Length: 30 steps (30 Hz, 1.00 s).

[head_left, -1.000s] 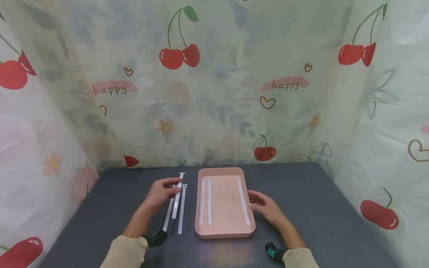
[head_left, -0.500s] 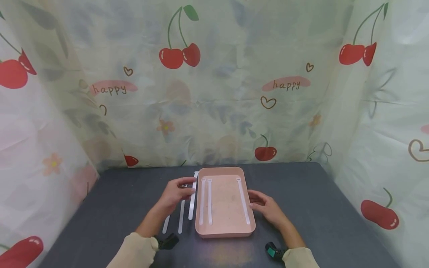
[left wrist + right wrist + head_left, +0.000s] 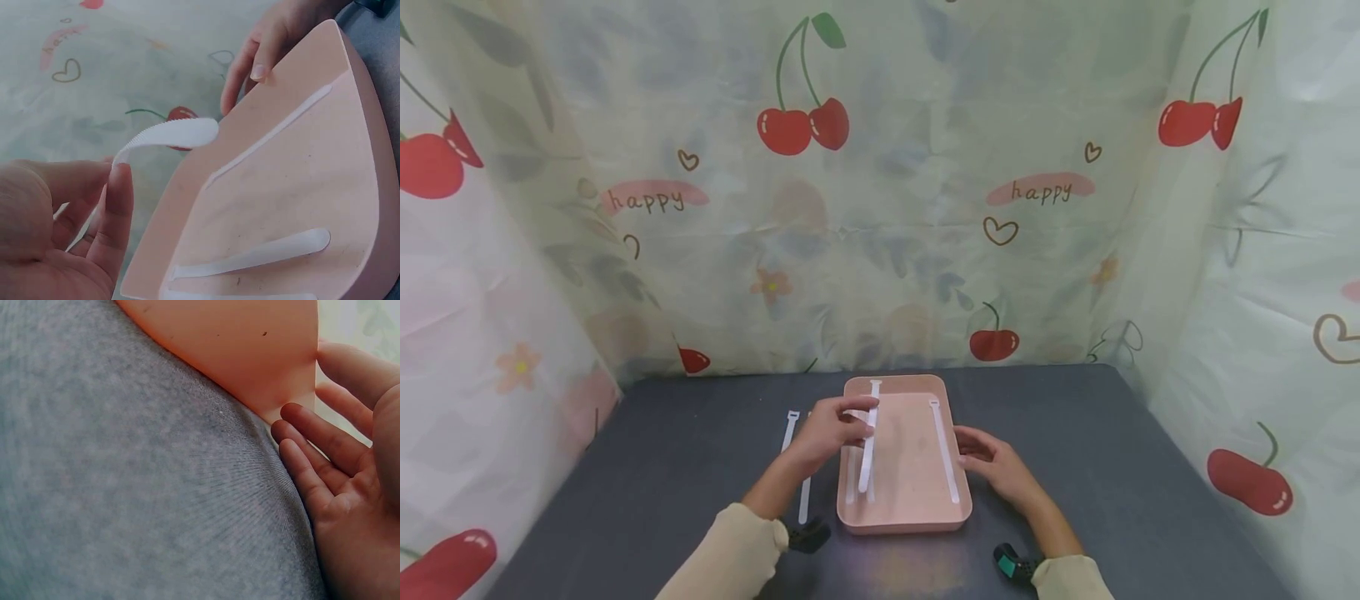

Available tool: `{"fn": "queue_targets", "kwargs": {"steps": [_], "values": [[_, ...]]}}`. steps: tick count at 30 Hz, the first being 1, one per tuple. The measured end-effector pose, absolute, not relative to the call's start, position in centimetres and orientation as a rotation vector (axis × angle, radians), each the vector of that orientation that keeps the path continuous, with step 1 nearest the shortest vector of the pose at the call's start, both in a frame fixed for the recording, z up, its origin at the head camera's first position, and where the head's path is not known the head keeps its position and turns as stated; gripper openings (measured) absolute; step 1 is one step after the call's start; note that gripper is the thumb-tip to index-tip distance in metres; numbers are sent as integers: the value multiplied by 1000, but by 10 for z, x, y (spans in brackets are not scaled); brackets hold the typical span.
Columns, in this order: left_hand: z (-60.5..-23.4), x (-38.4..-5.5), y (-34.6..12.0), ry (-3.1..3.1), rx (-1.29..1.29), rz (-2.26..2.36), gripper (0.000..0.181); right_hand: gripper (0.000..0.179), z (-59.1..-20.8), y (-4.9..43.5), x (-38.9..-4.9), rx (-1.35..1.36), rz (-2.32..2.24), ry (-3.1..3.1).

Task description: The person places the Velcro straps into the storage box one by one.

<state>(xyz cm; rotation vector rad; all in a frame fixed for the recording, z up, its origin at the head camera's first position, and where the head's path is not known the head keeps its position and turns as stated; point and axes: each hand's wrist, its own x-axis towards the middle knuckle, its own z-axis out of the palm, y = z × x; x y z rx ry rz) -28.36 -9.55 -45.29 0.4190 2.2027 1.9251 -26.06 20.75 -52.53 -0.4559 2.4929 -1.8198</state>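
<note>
My left hand (image 3: 827,429) pinches a white cable tie (image 3: 867,467) between thumb and fingertips, holding it over the left part of a pink tray (image 3: 906,527). In the left wrist view the held tie (image 3: 181,132) shows a toothed edge and a rounded end, and it bows above the rim. Inside the tray, one tie (image 3: 944,454) lies along the right side, and two more lie at the left, partly covered by the left hand and the held tie. My right hand (image 3: 996,467) touches the tray's right side, its fingers loosely extended in the right wrist view.
Two white cable ties lie on the dark table left of the tray: one tie (image 3: 789,429) and another (image 3: 805,500), both partly behind the left arm. A printed curtain (image 3: 880,250) hangs along the table's back and sides.
The left hand has carried the pinched cable tie rightward, from above the ties on the table to over the tray. The right hand and the tray have stayed put.
</note>
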Motion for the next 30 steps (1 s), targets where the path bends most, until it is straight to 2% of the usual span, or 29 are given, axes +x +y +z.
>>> {"fn": "queue_targets", "kwargs": {"steps": [12, 19, 30], "values": [[-467, -305, -59, 2214, 494, 1938, 40, 52, -531, 216, -266, -478, -1833, 2484], [-480, -310, -47, 2258, 453, 1894, 43, 53, -534, 213, -266, -482, -1813, 2486], [-482, -316, -39, 2358, 292, 1691, 38, 51, -501, 207, -248, -473, -1758, 2486]]}}
